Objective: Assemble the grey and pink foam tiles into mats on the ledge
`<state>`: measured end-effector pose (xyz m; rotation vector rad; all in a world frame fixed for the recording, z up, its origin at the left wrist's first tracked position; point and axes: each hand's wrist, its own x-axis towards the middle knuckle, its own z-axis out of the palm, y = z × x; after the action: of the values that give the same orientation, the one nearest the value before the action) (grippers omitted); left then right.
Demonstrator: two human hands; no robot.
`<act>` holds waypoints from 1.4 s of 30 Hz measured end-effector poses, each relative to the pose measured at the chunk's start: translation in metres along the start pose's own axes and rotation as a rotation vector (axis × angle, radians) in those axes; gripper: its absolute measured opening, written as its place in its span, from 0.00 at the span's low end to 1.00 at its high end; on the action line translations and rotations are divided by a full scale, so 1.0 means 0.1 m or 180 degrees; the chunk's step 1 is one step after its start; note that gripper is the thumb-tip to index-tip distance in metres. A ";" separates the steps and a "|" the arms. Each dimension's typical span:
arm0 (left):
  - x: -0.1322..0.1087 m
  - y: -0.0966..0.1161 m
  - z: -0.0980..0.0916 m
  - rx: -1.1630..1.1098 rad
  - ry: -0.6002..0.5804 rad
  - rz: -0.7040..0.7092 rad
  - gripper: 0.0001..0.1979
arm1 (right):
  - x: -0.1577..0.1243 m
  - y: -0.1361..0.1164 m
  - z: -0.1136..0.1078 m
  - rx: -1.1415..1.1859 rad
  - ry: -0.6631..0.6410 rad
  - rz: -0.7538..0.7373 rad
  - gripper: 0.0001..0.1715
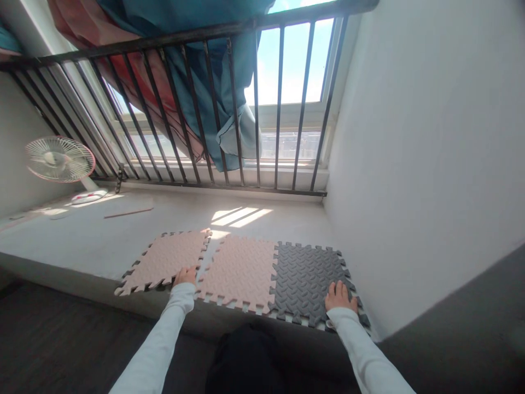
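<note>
**Foam tiles on a sunlit window ledge, both hands on them**

Pale ledge (172, 213) runs L to R under the window (293, 65); dark floor (61, 339) nr L, below it. Plain white wall (418, 153) closes off the R side. Dark metal railing (280, 109) spans the far edge, w/ blue-green & pink curtain (205, 98) hanging behind the bars. Bright sky thru the glass; striped sun patches (241, 216) mid-ledge. Far L: white fan (88, 189) w/ pinkish rim; thin reddish strip (128, 213) lies loose btwn fan & tiles.

Three puzzle-edged tiles along the nr edge: left pink tile (166, 254), middle pink tile (241, 268), dark grey tile (307, 279) by the wall. Middle & grey meet edge to edge; left one sits askew, narrow gap btwn, nr L corner past the ledge edge.

Left hand (186, 275): grip clamped on left tile's nr R corner, thumb hidden. Right hand (341, 296): fingers apart, palm-down on the grey's R part.
</note>
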<state>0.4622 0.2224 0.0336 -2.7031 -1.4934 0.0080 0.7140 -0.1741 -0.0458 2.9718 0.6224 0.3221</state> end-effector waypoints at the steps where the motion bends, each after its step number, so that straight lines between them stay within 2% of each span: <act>1: 0.02 0.09 -0.09 -0.0089 0.0120 -0.0020 0.20 | -0.01 -0.01 0.00 0.0013 -0.0006 0.0007 0.26; 4: 0.05 0.51 -0.40 -0.0491 0.0385 0.0080 0.21 | 0.00 0.00 0.01 0.0038 -0.0067 0.0021 0.26; 8: -0.12 1.34 -0.73 -0.1130 0.0448 0.0673 0.21 | 0.05 0.01 0.03 0.0059 -0.0374 0.0111 0.26; 9: -0.22 1.57 -0.76 -0.1262 0.0396 0.0925 0.21 | 0.06 0.01 0.03 0.0081 -0.0472 0.0126 0.27; 11: -0.48 2.00 -0.73 -0.1551 0.0238 0.1744 0.22 | 0.05 0.00 0.01 0.0114 -0.0533 0.0135 0.27; 14: -0.86 2.42 -0.50 -0.1984 -0.0182 0.2957 0.25 | 0.02 -0.01 -0.02 0.0094 -0.0368 0.0174 0.27; 16: -1.00 2.50 -0.28 -0.2015 -0.0394 0.3244 0.25 | -0.01 -0.01 -0.03 0.0104 -0.0283 0.0185 0.28; 18: -1.00 2.45 -0.05 -0.1840 -0.0518 0.3236 0.26 | -0.04 0.00 -0.03 0.0140 -0.0163 0.0152 0.28; 20: -0.89 2.33 0.13 -0.1556 -0.0541 0.3106 0.26 | -0.06 -0.01 -0.04 0.0162 0.0008 0.0117 0.28; 22: -0.70 2.20 0.24 -0.1221 -0.0461 0.2802 0.27 | -0.09 -0.01 -0.05 0.0176 0.0069 0.0150 0.28; 24: -0.49 2.10 0.26 -0.0832 -0.0405 0.2310 0.31 | -0.10 -0.02 -0.07 0.0207 0.0002 0.0205 0.28; 26: -0.29 2.06 0.23 -0.0478 -0.0561 0.1939 0.38 | -0.10 -0.02 -0.08 0.0239 -0.0052 0.0243 0.28; 31: 0.04 2.15 0.13 -0.0016 -0.1055 0.1822 0.44 | -0.03 0.01 -0.03 0.0234 -0.0156 0.0133 0.28; 35: 0.11 2.27 0.13 0.0176 -0.1150 0.1857 0.46 | 0.02 0.03 0.06 0.0243 -0.0215 0.0123 0.28; 38: 0.09 2.43 0.17 0.0169 -0.0992 0.1891 0.47 | 0.02 0.04 0.15 0.0281 -0.0100 0.0191 0.28; 42: 0.01 2.80 0.22 0.0026 -0.0931 0.1416 0.47 | 0.00 0.05 0.27 0.0324 0.0087 0.0223 0.28</act>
<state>0.6985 0.0755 -0.0025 -3.0650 -0.8966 0.4412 0.7216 -0.1795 -0.0712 3.0971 0.5546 0.3472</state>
